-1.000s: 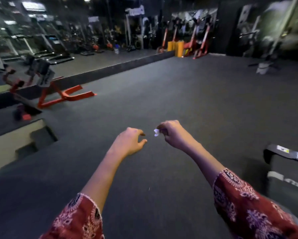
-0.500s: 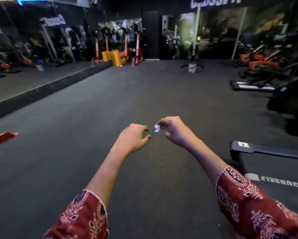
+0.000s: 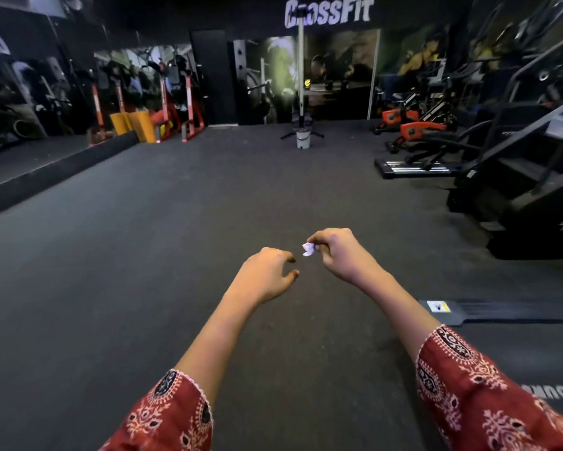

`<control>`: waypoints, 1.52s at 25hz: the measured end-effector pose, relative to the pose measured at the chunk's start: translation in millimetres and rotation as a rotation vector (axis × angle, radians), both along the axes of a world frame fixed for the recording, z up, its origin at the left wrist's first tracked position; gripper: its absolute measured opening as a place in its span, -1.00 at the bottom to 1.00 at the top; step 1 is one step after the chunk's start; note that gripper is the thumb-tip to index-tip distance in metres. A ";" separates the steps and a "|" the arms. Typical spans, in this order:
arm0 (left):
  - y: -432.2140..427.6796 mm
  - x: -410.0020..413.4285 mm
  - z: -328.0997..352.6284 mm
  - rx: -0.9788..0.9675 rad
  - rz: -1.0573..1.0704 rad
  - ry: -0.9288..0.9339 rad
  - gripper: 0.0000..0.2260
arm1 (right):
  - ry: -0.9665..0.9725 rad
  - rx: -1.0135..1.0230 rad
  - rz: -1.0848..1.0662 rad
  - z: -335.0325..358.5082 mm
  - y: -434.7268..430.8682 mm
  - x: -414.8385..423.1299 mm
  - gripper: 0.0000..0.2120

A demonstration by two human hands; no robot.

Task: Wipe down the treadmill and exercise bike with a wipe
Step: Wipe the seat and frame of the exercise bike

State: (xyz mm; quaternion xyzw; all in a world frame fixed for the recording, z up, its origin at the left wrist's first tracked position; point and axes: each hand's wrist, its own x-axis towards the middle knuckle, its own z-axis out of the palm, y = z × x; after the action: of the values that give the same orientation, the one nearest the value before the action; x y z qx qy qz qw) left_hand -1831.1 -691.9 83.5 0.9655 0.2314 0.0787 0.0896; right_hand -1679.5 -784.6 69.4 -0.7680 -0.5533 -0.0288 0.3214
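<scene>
A small crumpled wipe [image 3: 308,249] pokes leftward from the pinching fingertips of the right hand [image 3: 340,255], above the dark floor [image 3: 143,255]; it is too balled up to show a long axis. The left hand [image 3: 267,276] hovers just beside it, loosely curled and holding nothing. The treadmill [image 3: 501,312] lies low on the right, with a stair machine [image 3: 517,190] between it and the distant exercise bikes [image 3: 416,128].

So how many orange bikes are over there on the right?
2: the farther bike far back on the right, the nearer bike just in front of it. More may be hidden.
</scene>
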 end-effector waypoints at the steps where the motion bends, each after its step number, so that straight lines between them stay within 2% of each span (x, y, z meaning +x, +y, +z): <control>1: 22.6 31.0 7.9 0.016 -0.015 -0.011 -0.65 | -0.006 -0.002 -0.015 6.5 19.6 29.8 -0.75; 4: 82.8 110.5 20.3 0.020 -0.038 -0.088 -0.65 | -0.002 0.041 -0.060 20.7 69.8 104.8 -0.76; 8: 155.3 213.2 4.7 -0.005 -0.076 0.021 -0.64 | 0.026 -0.017 -0.071 6.8 131.4 192.1 -0.73; 12: 236.4 340.0 -11.7 -0.029 -0.114 -0.028 -0.64 | 0.031 -0.060 -0.112 -12.2 207.7 318.4 -0.72; 16: 317.5 468.4 -8.2 -0.004 -0.159 0.033 -0.64 | 0.030 -0.099 -0.165 -8.5 285.0 445.9 -0.72; 21: 406.8 639.1 6.0 -0.018 -0.227 -0.030 -0.64 | 0.077 -0.043 -0.277 5.1 361.6 598.2 -0.76; 25: 459.4 766.1 -11.2 -0.031 -0.283 0.043 -0.64 | 0.094 -0.092 -0.316 -12.1 411.4 723.7 -0.74; 29: 524.6 913.3 -21.9 -0.050 -0.277 0.020 -0.66 | 0.092 -0.095 -0.318 -18.2 475.4 874.7 -0.74; 33: 580.9 1042.6 -4.4 -0.080 -0.267 0.005 -0.65 | 0.089 -0.146 -0.305 2.8 536.5 1010.5 -0.73; 38: 677.2 1184.8 -11.7 -0.080 -0.216 0.025 -0.65 | 0.122 -0.150 -0.283 -5.7 629.4 1147.7 -0.73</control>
State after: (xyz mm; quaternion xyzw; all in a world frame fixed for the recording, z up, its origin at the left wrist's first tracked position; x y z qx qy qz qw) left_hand -646.3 -14.7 71.8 0.9814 0.1299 0.0475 0.1330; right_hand -531.9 -155.2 63.7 -0.8603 -0.4198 0.0145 0.2890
